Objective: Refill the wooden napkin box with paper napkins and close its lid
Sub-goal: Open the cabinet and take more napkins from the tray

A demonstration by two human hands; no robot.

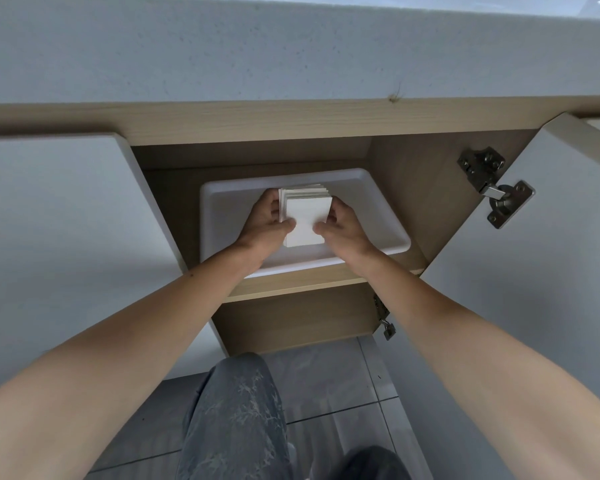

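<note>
Below countertop (291,57), hands grip napkins (307,216) over tray (371,216).

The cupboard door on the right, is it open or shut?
Open. The right cupboard door is swung outward, its inner face and metal hinge exposed, and the shelf with the white tray shows inside.

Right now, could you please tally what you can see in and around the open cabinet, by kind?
Napkin stack: 1
White tray: 1
Hands: 2, left hand and right hand, both gripping the stack
Open cabinet door: 1
Door hinges: 2, upper and lower
Total: 7
</note>
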